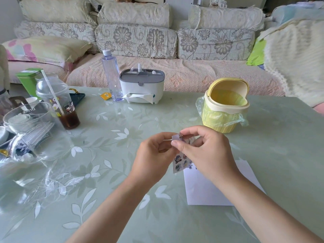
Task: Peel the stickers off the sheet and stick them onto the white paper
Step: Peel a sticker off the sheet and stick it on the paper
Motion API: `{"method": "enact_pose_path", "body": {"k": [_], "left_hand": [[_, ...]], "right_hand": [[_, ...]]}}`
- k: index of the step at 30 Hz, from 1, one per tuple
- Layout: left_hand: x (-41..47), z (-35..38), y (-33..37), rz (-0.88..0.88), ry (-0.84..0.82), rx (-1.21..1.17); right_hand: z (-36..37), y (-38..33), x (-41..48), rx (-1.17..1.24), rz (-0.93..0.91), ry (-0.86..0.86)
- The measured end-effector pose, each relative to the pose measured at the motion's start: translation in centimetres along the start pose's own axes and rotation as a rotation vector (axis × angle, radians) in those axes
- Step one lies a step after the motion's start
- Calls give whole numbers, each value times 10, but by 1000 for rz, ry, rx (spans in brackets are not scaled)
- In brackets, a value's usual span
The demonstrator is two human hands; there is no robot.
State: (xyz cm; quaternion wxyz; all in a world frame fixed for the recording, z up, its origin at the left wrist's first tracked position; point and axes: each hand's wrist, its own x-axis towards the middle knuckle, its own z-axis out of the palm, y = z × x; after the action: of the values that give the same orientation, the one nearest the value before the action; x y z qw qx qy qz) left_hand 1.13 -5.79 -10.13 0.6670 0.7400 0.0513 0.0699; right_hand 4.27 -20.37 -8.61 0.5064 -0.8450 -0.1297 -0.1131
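1. While both hands hover above the table (105,155), the sticker sheet (180,163) is held in the air between them, clear of the tabletop.
2. Its long axis runs nearly upright in the view. The upper end sits among the fingertips, and the lower end points down toward the person.
3. The left hand (154,155) has its fingers and thumb curled in, pinching the sheet's upper left edge.
4. The right hand (206,153) pinches the top of the sheet between thumb and forefinger, where 1 pale corner is bent over.
5. The white paper (206,188) lies flat on the table beneath the right wrist. Its far edge is just beside the sheet's lower end.
6. Beyond the hands stands a yellow bin (225,109) with a plastic liner. Well to its left are a tissue box (142,86) and a clear bottle (112,76).
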Motion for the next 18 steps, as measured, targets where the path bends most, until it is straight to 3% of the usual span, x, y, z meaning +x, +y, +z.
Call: {"method": "enact_pose_path", "body": {"k": [7, 12, 18], "left_hand": [[-1, 2, 5, -95, -116, -219], [5, 0, 0, -189, -72, -257], [6, -4, -2, -221, -91, -312]], "right_hand": [[0, 9, 1, -64, -222, 61], [3, 21, 4, -208, -546, 127], [4, 32, 5, -348, -704, 149]]}}
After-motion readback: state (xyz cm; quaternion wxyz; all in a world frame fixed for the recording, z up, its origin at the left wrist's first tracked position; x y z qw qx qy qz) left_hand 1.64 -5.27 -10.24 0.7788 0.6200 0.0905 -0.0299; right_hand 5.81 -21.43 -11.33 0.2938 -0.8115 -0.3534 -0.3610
